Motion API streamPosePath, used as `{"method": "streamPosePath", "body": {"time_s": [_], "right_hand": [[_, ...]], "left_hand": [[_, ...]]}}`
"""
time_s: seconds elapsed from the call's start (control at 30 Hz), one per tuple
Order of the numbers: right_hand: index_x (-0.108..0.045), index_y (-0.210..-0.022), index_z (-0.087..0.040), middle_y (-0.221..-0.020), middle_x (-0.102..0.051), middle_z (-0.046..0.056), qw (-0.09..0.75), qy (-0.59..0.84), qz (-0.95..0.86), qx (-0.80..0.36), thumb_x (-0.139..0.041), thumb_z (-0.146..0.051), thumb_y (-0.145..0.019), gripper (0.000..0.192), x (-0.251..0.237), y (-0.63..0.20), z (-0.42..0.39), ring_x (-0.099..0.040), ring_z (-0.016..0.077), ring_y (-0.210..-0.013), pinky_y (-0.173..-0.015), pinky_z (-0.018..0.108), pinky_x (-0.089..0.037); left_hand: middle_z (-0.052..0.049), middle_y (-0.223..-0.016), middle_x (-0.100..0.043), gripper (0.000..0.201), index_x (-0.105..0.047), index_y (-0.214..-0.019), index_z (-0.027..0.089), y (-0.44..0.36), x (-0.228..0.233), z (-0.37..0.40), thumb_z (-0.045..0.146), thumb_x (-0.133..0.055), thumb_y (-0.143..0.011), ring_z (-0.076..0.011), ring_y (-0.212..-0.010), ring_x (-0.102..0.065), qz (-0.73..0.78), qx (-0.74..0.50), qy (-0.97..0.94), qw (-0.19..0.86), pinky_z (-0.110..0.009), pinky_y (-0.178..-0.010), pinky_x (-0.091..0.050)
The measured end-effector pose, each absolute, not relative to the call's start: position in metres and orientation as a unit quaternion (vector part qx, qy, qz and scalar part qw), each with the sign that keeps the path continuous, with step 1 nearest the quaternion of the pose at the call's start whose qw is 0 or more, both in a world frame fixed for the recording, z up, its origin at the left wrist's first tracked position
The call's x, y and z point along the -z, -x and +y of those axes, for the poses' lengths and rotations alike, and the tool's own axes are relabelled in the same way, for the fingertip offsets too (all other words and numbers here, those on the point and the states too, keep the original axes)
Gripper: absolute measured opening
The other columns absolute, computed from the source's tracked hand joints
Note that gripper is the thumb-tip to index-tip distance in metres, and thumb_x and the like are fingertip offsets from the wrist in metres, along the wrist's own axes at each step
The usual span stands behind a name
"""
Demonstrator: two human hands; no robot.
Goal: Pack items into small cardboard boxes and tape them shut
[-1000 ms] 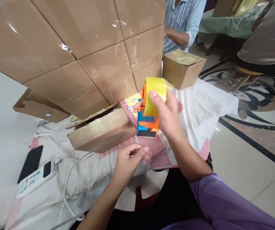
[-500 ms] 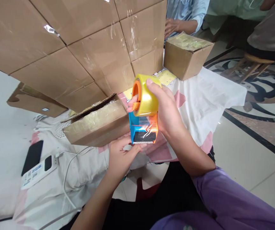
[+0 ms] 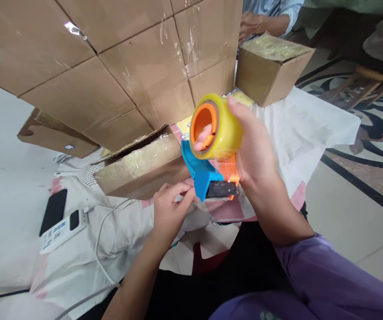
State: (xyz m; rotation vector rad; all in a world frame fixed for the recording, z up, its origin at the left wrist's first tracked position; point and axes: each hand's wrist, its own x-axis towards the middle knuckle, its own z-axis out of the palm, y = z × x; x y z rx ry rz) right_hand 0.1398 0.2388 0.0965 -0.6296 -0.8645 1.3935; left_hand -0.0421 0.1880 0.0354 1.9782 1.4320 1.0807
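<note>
Right hand (image 3: 256, 153): centre of frame, closed around tape dispenser (image 3: 213, 153), thumb on yellow tape roll (image 3: 223, 133), a fingertip inside the orange core.
Left hand (image 3: 168, 209): just below and left of dispenser, fingers pinched together near its blue mouth; contents too small to tell.
Small box (image 3: 141, 169): left of dispenser, on cloth (image 3: 298, 129).
Stacked cartons (image 3: 111, 58): upper left.
Phone (image 3: 53, 211): lower left.

Tape dispenser (image 3: 211, 151) in right hand (image 3: 256, 153)
</note>
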Motion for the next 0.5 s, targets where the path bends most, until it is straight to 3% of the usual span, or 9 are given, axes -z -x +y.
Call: {"method": "streamPosePath", "body": {"time_s": [0.13, 0.3, 0.5], "right_hand": [[-0.06, -0.089, -0.025, -0.071, -0.068, 0.004, 0.683, 0.329, -0.36, -0.543, -0.06, -0.08, -0.082, 0.055, -0.105, -0.146, 0.236, -0.07, 0.0252, -0.076, -0.064, 0.037, -0.06], [-0.052, -0.085, -0.025, -0.068, -0.064, 0.001, 0.713, 0.359, -0.393, -0.456, -0.057, -0.077, -0.086, 0.052, -0.088, -0.153, 0.265, -0.069, 0.0214, -0.072, -0.06, 0.032, -0.056], [-0.047, -0.093, -0.025, -0.073, -0.068, 0.003, 0.589, 0.443, -0.436, -0.516, -0.051, -0.082, -0.086, 0.057, -0.028, -0.15, 0.315, -0.067, 0.02, -0.072, -0.062, 0.031, -0.053]], "left_hand": [[0.005, -0.056, -0.066, 0.02, -0.071, -0.069, 0.021, 0.048, -0.037, 0.19, 0.027, -0.068, -0.088, -0.0101, -0.052, -0.059, 0.53, -0.421, -0.645, 0.355, -0.021, -0.056, -0.049], [0.002, -0.068, -0.073, 0.012, -0.076, -0.09, 0.021, 0.049, -0.042, 0.192, 0.031, -0.07, -0.091, -0.0099, -0.054, -0.064, 0.516, -0.473, -0.603, 0.382, -0.021, -0.059, -0.054], [0.0, -0.073, -0.075, 0.016, -0.074, -0.099, 0.018, 0.048, -0.045, 0.192, 0.032, -0.072, -0.09, -0.0104, -0.056, -0.066, 0.527, -0.547, -0.558, 0.335, -0.023, -0.06, -0.057]]}}
